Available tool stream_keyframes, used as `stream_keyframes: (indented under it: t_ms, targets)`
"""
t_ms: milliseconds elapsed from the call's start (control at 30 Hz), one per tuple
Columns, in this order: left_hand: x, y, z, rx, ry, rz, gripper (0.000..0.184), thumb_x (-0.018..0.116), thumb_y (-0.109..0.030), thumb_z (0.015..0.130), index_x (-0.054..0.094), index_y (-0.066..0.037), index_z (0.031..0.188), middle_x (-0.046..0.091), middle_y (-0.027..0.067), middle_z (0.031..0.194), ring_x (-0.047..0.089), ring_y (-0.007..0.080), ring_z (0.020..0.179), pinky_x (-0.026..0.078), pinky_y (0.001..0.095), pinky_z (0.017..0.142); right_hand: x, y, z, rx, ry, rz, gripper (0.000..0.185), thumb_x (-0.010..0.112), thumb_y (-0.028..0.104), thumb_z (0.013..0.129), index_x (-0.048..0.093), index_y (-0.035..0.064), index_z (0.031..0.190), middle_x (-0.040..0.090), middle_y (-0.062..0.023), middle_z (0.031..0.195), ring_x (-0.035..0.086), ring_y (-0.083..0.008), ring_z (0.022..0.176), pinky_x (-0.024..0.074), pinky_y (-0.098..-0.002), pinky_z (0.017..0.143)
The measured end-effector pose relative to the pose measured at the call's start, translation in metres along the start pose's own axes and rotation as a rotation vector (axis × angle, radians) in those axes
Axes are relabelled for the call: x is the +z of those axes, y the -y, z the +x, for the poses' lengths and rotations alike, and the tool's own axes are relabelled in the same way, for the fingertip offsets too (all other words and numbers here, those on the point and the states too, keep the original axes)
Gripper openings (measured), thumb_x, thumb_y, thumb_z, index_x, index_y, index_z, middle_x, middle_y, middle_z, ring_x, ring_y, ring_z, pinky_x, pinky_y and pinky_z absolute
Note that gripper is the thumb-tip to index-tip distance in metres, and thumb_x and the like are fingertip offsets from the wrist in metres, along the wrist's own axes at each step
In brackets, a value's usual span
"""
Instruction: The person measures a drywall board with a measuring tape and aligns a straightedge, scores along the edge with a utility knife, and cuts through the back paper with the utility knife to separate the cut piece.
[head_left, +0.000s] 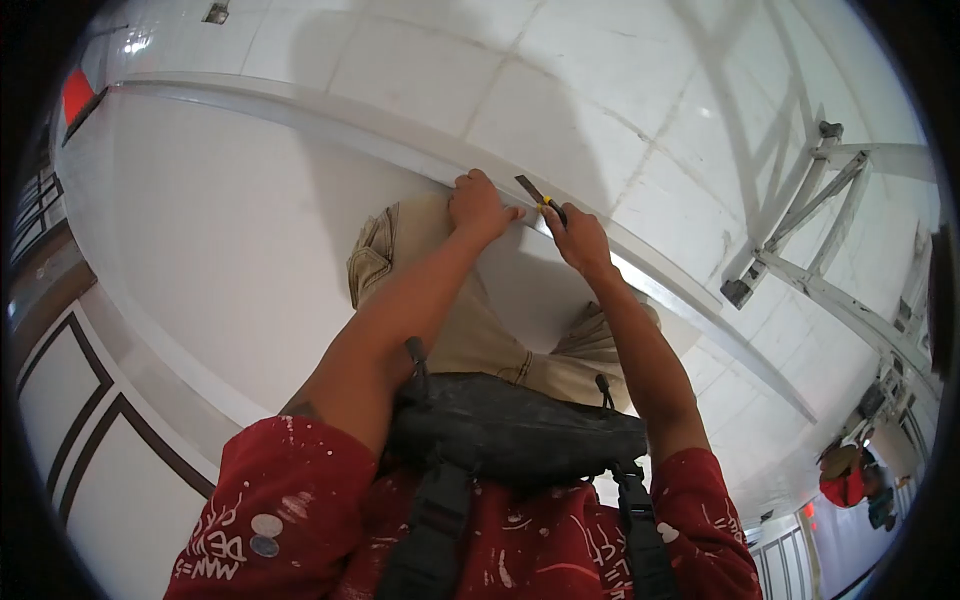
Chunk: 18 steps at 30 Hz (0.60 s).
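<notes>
A long pale metal strip (690, 318) runs diagonally over a large white board (220, 210) in the head view. My left hand (478, 210) is closed over the strip, fingers curled at its far edge and thumb pointing toward my other hand. Just to the right, my right hand (580, 240) grips a yellow and black utility knife (544, 198). Its blade is out and points up and to the left, over the strip's far side. My knees, in tan trousers (440, 300), are bent over the board close to both hands.
A metal ladder or scaffold frame (830, 280) stands on the pale tiled floor (400, 60) at right. White panels with dark trim (110, 440) lie at lower left. A red object (78, 95) is at far left. Someone in red (842, 488) appears at lower right.
</notes>
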<state>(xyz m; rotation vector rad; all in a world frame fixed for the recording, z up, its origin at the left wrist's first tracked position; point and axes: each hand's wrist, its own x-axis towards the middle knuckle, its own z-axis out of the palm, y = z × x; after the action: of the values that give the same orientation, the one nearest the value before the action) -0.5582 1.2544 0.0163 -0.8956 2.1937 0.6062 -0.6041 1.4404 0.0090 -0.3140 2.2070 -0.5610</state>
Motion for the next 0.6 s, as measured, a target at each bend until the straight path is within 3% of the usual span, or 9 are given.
stream_keyframes:
  t_ms: [233, 433, 600]
  targets:
    - [0.003, 0.0, 0.003, -0.024, -0.026, 0.008, 0.099, 0.088, -0.054, 0.065, 0.043, 0.007, 0.127, 0.054, 0.0249, 0.126, 0.062, 0.0367, 0.114, 0.055, 0.0425, 0.092, -0.002, 0.004, 0.001, 0.02, 0.004, -0.012, 0.055, 0.051, 0.053, 0.097, 0.062, -0.0001, 0.091, 0.066, -0.0257, 0.078, 0.064, -0.046, 0.08, 0.0487, -0.0537, 0.072]
    - [0.005, -0.002, 0.004, -0.023, -0.057, 0.008, 0.093, 0.09, -0.051, 0.063, 0.046, 0.005, 0.123, 0.057, 0.0211, 0.122, 0.063, 0.0311, 0.11, 0.055, 0.0373, 0.091, -0.004, -0.004, 0.007, -0.105, -0.015, -0.008, 0.06, 0.053, 0.056, 0.095, 0.064, -0.0009, 0.081, 0.065, -0.0243, 0.073, 0.064, -0.0457, 0.075, 0.0482, -0.052, 0.07]
    - [0.004, -0.002, 0.003, -0.034, -0.054, 0.049, 0.094, 0.09, -0.052, 0.063, 0.046, 0.005, 0.122, 0.057, 0.0212, 0.121, 0.065, 0.0307, 0.108, 0.055, 0.0368, 0.09, -0.004, 0.007, 0.007, -0.027, -0.017, 0.048, 0.058, 0.053, 0.054, 0.095, 0.063, -0.0015, 0.081, 0.064, -0.0249, 0.072, 0.063, -0.0457, 0.073, 0.0477, -0.0517, 0.069]
